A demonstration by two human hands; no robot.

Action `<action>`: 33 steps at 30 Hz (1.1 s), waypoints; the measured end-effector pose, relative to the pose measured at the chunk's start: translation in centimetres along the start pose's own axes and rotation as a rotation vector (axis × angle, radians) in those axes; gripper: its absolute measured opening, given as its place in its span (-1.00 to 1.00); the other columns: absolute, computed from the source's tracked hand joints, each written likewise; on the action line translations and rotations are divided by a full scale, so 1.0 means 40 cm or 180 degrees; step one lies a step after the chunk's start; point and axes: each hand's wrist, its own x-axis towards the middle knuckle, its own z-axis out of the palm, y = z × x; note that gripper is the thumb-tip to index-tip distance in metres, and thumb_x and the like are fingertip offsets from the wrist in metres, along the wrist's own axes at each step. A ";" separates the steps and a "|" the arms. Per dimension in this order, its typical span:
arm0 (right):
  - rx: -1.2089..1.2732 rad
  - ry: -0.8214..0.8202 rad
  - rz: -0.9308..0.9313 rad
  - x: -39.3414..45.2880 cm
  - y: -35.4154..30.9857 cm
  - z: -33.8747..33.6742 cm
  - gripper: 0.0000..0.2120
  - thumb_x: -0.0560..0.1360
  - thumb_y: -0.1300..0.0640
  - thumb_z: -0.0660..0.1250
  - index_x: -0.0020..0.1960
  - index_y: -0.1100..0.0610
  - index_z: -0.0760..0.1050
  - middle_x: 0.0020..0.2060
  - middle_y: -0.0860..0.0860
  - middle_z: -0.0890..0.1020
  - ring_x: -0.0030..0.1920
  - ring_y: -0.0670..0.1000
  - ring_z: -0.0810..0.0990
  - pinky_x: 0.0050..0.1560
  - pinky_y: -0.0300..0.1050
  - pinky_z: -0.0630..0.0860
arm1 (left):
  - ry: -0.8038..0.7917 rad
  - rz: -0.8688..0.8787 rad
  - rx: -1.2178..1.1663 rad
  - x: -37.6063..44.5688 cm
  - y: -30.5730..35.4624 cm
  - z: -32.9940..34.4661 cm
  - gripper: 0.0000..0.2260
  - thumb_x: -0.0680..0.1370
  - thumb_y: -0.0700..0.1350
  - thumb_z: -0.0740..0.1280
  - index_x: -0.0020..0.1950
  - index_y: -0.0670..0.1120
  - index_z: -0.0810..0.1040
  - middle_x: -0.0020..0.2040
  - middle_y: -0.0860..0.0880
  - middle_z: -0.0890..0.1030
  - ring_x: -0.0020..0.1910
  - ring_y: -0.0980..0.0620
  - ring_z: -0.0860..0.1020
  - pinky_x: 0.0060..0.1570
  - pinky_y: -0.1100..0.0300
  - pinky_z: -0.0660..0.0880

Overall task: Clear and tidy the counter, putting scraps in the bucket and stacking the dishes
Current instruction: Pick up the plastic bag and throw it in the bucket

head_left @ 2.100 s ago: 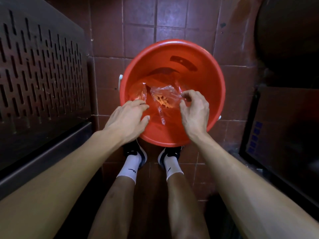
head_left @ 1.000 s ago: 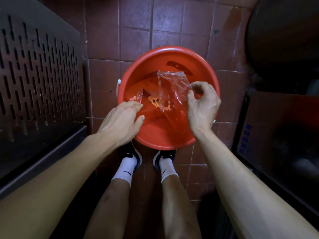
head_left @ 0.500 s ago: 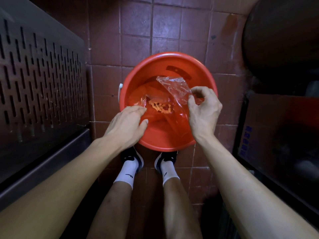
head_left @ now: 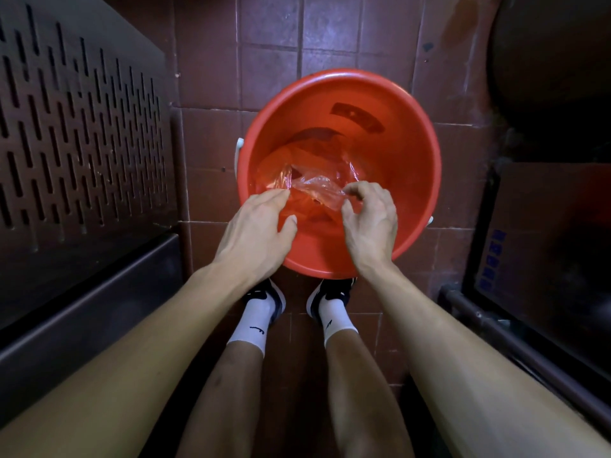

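So the crumpled clear plastic bag [head_left: 314,190] is down inside the round orange plastic bucket [head_left: 413,153] now, lying on the orange liner at the bottom. A second ago I had it lifted up near the rim with my right hand, and you could plainly see little orange scraps through it; now it's sunk low and flattened out, and I can't spot the scraps anymore. My guess is they've tipped out into the bucket or are just buried in the folds, which would mean this bit of scrap-dumping is basically done.

My right hand [head_left: 370,223] is still pinching one end of the bag between thumb and fingertips. My left hand [head_left: 258,229] hasn't really moved: it sits over the near rim, fingers relaxed and reaching in toward the bag's other end, not gripping anything as far as I can see.

The bucket sits on dark red floor tiles [head_left: 271,44] right in front of my feet, a perforated dark metal cabinet [head_left: 82,127] to the left.

Hard to tell stuff: the bag blends into the liner, so its edges are fuzzy. The right side is too dark to read. The surface and the dishes aren't in shot at all.
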 end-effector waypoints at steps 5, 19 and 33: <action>-0.0236 -0.0241 -0.0030 -0.008 0.002 0.047 -0.79 0.49 0.21 0.37 0.11 0.07 0.58 0.06 -0.01 0.63 0.12 0.07 0.50 0.11 -0.11 0.38 | 0.0046 0.0040 0.0017 -0.012 -0.010 0.008 -0.56 0.62 -0.04 0.26 0.50 -0.11 0.37 0.48 -0.03 0.41 0.46 -0.02 0.33 0.43 0.16 0.19; -0.0655 -0.1331 0.0413 -0.036 -0.011 -0.063 -0.63 0.55 0.10 0.28 0.35 0.01 0.50 0.24 0.10 0.61 0.28 0.19 0.54 0.23 0.07 0.51 | -0.0084 0.0357 0.0557 -0.057 0.043 -0.046 -0.58 0.62 -0.01 0.23 0.48 -0.01 0.38 0.47 0.03 0.39 0.45 -0.02 0.30 0.41 -0.03 0.29; -0.0876 -0.1835 0.0184 -0.186 -0.323 -0.449 -0.56 0.53 0.12 0.32 0.40 0.05 0.47 0.23 0.18 0.62 0.20 0.21 0.60 0.22 0.07 0.54 | -0.0233 0.0179 0.0893 -0.316 0.194 -0.358 -0.53 0.59 0.07 0.23 0.49 0.01 0.34 0.43 -0.04 0.45 0.36 -0.15 0.41 0.31 -0.08 0.38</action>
